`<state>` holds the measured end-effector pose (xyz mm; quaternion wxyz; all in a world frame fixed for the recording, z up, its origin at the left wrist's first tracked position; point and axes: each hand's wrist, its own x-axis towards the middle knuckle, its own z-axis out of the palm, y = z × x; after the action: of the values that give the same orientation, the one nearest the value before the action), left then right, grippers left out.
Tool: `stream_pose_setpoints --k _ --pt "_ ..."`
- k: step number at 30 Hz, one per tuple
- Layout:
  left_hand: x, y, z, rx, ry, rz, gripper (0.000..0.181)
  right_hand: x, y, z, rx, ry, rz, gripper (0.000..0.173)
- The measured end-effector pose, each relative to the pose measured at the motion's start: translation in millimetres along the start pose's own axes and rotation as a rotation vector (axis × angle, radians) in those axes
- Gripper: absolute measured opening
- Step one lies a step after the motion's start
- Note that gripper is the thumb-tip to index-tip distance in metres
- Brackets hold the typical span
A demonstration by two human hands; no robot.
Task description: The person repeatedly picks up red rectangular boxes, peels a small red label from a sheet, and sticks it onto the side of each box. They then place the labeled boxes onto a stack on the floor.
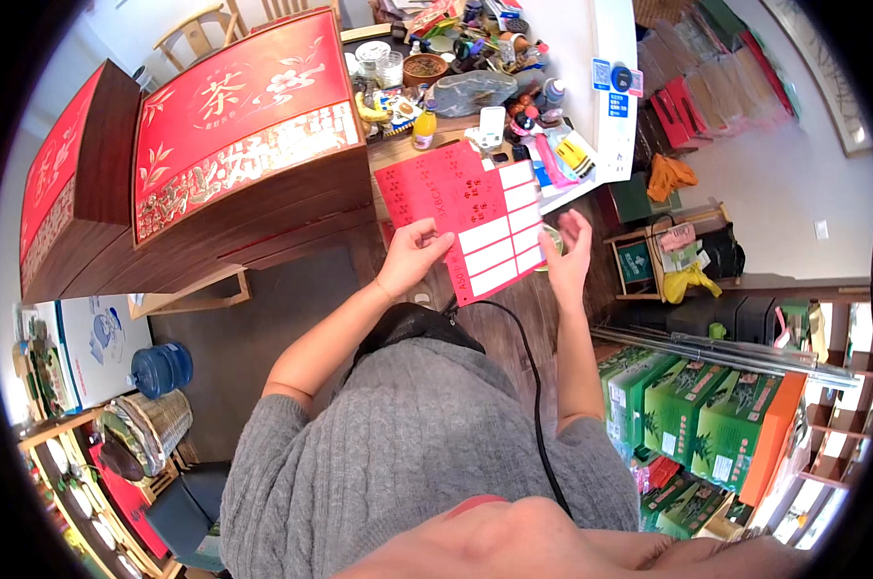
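My left hand [415,255] pinches the left edge of a red sheet [514,200] between thumb and fingers. White rectangles in two columns cover much of this sheet. Another red part with dark flower patterns and printed characters [428,181] extends toward the table; an offset edge suggests overlapping sheets. My right hand [569,253] is at the sheet's right edge, thumb and fingers apart. Whether its thumb touches the sheet is unclear. A pale green curved rim [554,242] shows behind that hand, its object mostly hidden.
Large red-topped tea boxes [241,123] stand left of the cluttered table. An orange drink bottle [424,127], a grey stone [474,93] and a white stand [491,127] occupy it. Green cartons [686,412] are stacked at right; a black cable [527,354] hangs before me. A blue water jug [160,369] lies left.
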<state>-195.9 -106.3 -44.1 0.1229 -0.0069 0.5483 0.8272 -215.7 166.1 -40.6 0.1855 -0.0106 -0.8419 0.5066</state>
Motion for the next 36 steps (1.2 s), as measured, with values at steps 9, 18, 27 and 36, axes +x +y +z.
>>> stream_pose_setpoints --k 9,18,27,36 --pt "-45 1 28 0.033 0.016 0.136 0.024 -50 -117 19 -0.010 -0.261 -0.437 0.021" --pt "-73 11 33 0.043 0.099 0.226 0.021 -69 -128 30 0.151 -0.383 -0.335 0.025" --pt "-75 20 38 0.628 0.175 0.657 0.013 -66 -129 25 0.150 -0.422 -0.360 0.019" --pt "-71 23 36 0.852 0.159 0.802 0.012 -65 -128 21 0.048 -0.358 -0.468 0.011"
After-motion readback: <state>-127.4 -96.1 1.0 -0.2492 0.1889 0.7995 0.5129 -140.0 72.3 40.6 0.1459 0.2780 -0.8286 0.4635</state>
